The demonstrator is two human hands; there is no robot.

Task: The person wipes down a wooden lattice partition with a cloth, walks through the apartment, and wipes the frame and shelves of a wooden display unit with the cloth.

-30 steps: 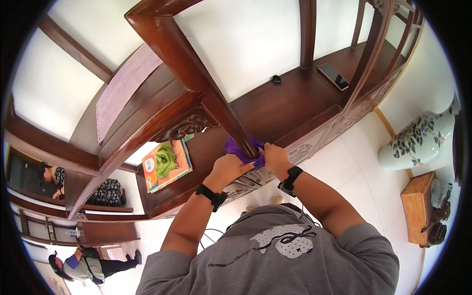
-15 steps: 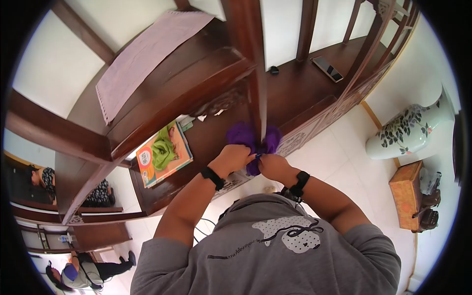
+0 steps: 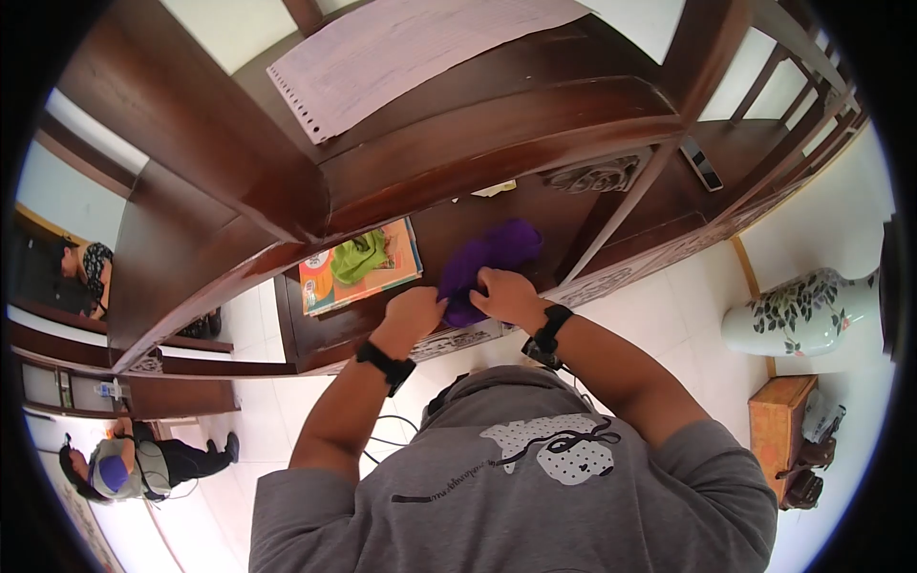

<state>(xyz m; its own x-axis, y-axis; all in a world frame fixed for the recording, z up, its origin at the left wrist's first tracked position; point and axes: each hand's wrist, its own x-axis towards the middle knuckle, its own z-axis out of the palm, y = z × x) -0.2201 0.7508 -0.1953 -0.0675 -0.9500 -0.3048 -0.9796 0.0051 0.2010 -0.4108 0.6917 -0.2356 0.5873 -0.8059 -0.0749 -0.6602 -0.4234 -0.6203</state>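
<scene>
A bunched purple cloth (image 3: 497, 248) lies over the lower wooden shelf (image 3: 564, 215), near its front edge. My left hand (image 3: 411, 317) is closed at the cloth's left side, fingers pinching its edge. On the other side, my right hand (image 3: 509, 298) is closed on the near part of the same cloth, its fingertips partly hidden in the folds. Left of the cloth, a crumpled green cloth (image 3: 359, 258) rests on a small stack of books (image 3: 320, 298) with orange covers. Each wrist wears a black band.
Above my hands runs an upper shelf (image 3: 497, 115) with a pinkish sheet of paper (image 3: 411, 57). A phone (image 3: 702, 164) lies farther right, past a wooden post. A floral vase (image 3: 798, 313) and a wooden box (image 3: 776, 430) stand right. Two other people are at the left.
Both hands and the purple cloth have shifted from around the upright post to the left, nearer the books. My view has moved, and the cloth is now bunched on the shelf.
</scene>
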